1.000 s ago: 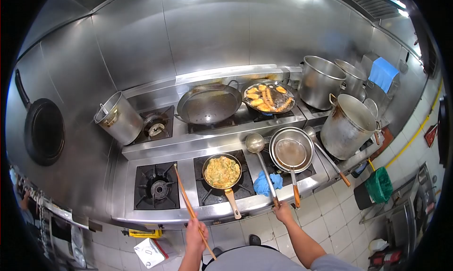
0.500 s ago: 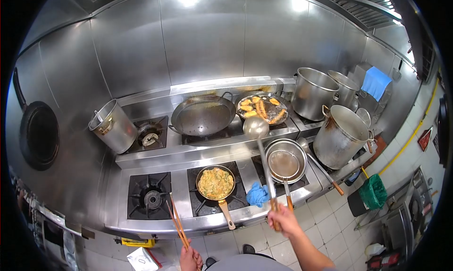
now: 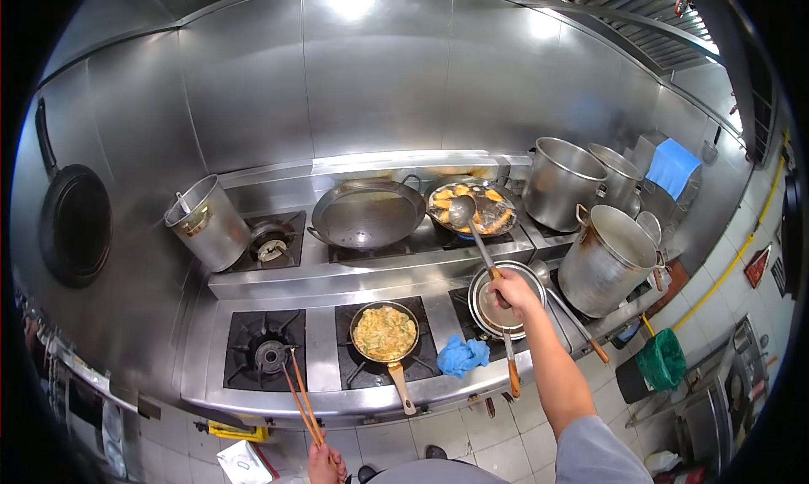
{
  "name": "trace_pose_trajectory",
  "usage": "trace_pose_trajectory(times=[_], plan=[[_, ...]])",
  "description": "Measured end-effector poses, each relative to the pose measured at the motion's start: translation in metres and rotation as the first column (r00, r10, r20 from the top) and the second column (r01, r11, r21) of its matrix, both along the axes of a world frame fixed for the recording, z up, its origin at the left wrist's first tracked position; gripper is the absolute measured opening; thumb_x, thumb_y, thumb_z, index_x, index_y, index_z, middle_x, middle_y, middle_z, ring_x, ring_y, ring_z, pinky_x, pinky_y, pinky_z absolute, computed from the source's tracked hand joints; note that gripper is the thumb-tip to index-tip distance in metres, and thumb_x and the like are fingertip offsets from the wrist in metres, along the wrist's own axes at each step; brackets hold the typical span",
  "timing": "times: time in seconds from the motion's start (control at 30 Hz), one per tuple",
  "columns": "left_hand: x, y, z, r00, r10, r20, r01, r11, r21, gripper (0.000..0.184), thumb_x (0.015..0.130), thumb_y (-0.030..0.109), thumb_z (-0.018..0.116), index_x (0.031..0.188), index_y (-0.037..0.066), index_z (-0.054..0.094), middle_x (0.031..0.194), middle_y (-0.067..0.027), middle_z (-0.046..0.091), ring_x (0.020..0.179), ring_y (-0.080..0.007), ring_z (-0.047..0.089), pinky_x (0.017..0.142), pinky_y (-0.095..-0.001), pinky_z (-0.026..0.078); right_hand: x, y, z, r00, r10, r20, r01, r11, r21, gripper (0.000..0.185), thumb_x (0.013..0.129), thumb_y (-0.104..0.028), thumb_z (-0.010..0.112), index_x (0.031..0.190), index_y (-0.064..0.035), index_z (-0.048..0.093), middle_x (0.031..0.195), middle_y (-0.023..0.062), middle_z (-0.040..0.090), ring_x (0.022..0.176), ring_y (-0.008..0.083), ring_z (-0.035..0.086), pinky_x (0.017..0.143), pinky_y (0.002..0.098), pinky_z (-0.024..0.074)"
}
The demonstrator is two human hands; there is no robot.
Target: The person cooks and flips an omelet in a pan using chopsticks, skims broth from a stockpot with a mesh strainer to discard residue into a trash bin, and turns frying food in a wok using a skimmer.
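Note:
My right hand (image 3: 511,291) grips the wooden handle of a ladle (image 3: 462,212). The ladle's bowl is over the left part of the frying wok (image 3: 499,200), where golden fried pieces (image 3: 489,224) sit in dark oil; whether it touches them I cannot tell. Low in the view, my left hand (image 3: 325,463) is closed round a pair of long chopsticks (image 3: 304,404), their tips near the front left burner (image 3: 271,358). A frying pan (image 3: 399,374) with a yellow omelette-like mixture (image 3: 384,333) rests on the middle front burner.
A second wok (image 3: 368,217) sits at the back. Strainers over a bowl (image 3: 486,309) lie below my right forearm. A blue cloth (image 3: 462,355) is on the front ledge. Tall pots (image 3: 608,257) stand right, another pot (image 3: 208,228) left. A black pan (image 3: 76,223) hangs on the wall.
My right hand has reached forward, carrying the ladle from in front of the frying wok to over it. My left hand and the chopsticks have shifted slightly down and left.

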State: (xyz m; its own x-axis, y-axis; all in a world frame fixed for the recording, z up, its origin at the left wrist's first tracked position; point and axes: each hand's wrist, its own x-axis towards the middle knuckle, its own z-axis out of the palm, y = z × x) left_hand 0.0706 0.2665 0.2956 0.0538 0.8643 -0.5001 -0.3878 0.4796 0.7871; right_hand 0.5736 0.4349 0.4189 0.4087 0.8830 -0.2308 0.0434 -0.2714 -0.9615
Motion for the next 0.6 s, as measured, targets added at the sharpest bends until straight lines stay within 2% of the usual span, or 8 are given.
trace_pose_trajectory(times=[0.03, 0.17, 0.23, 0.37, 0.43, 0.5, 0.57, 0.6], plan=[[0.001, -0.001, 0.001, 0.999, 0.028, -0.018, -0.028, 1.000, -0.001, 0.025, 0.099, 0.032, 0.044, 0.121, 0.019, 0.047, 0.061, 0.0016, 0.042, 0.041, -0.0068, 0.039, 0.032, -0.0186, 0.029, 0.000, 0.003, 0.000, 1.000, -0.015, -0.001, 0.015, 1.000, -0.001, 0.010, 0.076, -0.004, 0.057, 0.085, -0.0035, 0.053, 0.060, 0.0031, 0.050, 0.041, 0.0117, 0.048, 0.034, 0.0246, 0.0265], [-0.004, -0.005, -0.019, 0.999, 0.026, -0.039, -0.026, 1.000, -0.017, 0.019, 0.099, 0.032, 0.045, 0.111, 0.017, 0.048, 0.061, 0.0008, 0.044, 0.040, -0.0080, 0.039, 0.032, -0.0200, 0.030, -0.007, 0.004, 0.011, 0.998, -0.055, -0.027, 0.055, 0.998, 0.015, 0.007, 0.078, -0.006, 0.057, 0.084, -0.0040, 0.053, 0.061, 0.0033, 0.051, 0.042, 0.0119, 0.049, 0.035, 0.0252, 0.0311], [-0.005, -0.006, -0.034, 0.999, 0.032, -0.034, -0.033, 0.999, -0.039, 0.017, 0.099, 0.032, 0.045, 0.108, 0.017, 0.047, 0.061, 0.0004, 0.045, 0.040, -0.0084, 0.039, 0.032, -0.0202, 0.030, -0.002, 0.002, 0.010, 0.990, -0.054, -0.131, 0.063, 0.996, 0.063, 0.005, 0.080, -0.007, 0.057, 0.083, -0.0044, 0.054, 0.063, 0.0036, 0.053, 0.043, 0.0121, 0.050, 0.035, 0.0256, 0.0361], [0.000, -0.007, -0.017, 0.998, 0.051, -0.020, -0.052, 0.998, -0.030, 0.016, 0.098, 0.029, 0.047, 0.106, 0.015, 0.049, 0.062, 0.0010, 0.045, 0.043, -0.0075, 0.040, 0.035, -0.0207, 0.031, 0.013, -0.003, 0.005, 0.985, -0.012, -0.173, 0.033, 0.993, 0.117, 0.004, 0.081, -0.008, 0.056, 0.084, -0.0047, 0.055, 0.068, 0.0049, 0.058, 0.043, 0.0129, 0.052, 0.036, 0.0260, 0.0384], [-0.005, 0.000, -0.034, 0.998, -0.022, 0.061, 0.016, 0.995, 0.099, 0.032, 0.101, 0.022, 0.035, 0.131, 0.015, 0.039, 0.064, -0.0038, 0.044, 0.040, -0.0125, 0.039, 0.032, -0.0246, 0.032, 0.012, -0.013, 0.013, 0.987, -0.018, -0.159, 0.036, 0.993, 0.109, 0.005, 0.083, -0.009, 0.056, 0.087, -0.0050, 0.054, 0.071, 0.0053, 0.059, 0.045, 0.0134, 0.052, 0.037, 0.0261, 0.0389], [-0.006, 0.001, -0.031, 0.997, -0.012, 0.076, 0.005, 0.996, 0.088, 0.032, 0.101, 0.022, 0.035, 0.132, 0.015, 0.038, 0.064, -0.0036, 0.044, 0.040, -0.0124, 0.040, 0.033, -0.0246, 0.032, -0.001, -0.029, 0.030, 0.954, -0.044, -0.295, 0.095, 0.983, 0.160, 0.009, 0.085, -0.010, 0.055, 0.093, -0.0050, 0.055, 0.073, 0.0053, 0.060, 0.047, 0.0137, 0.052, 0.038, 0.0263, 0.0395], [-0.009, 0.005, -0.029, 0.996, 0.004, 0.088, -0.011, 0.997, 0.073, 0.033, 0.101, 0.021, 0.035, 0.133, 0.014, 0.038, 0.064, -0.0035, 0.044, 0.040, -0.0124, 0.040, 0.033, -0.0246, 0.032, -0.003, -0.049, 0.034, 0.938, -0.038, -0.345, 0.099, 0.982, 0.161, 0.020, 0.088, -0.012, 0.054, 0.106, -0.0045, 0.053, 0.076, 0.0053, 0.060, 0.048, 0.0141, 0.052, 0.039, 0.0263, 0.0399], [-0.011, 0.007, -0.031, 0.996, -0.006, 0.088, -0.001, 0.997, 0.077, 0.033, 0.101, 0.021, 0.035, 0.133, 0.014, 0.038, 0.064, -0.0033, 0.044, 0.040, -0.0122, 0.040, 0.033, -0.0245, 0.033, -0.006, -0.062, 0.039, 0.924, -0.029, -0.381, 0.099, 0.981, 0.166, 0.020, 0.087, -0.012, 0.054, 0.106, -0.0040, 0.053, 0.076, 0.0053, 0.061, 0.048, 0.0139, 0.052, 0.039, 0.0263, 0.0406]])
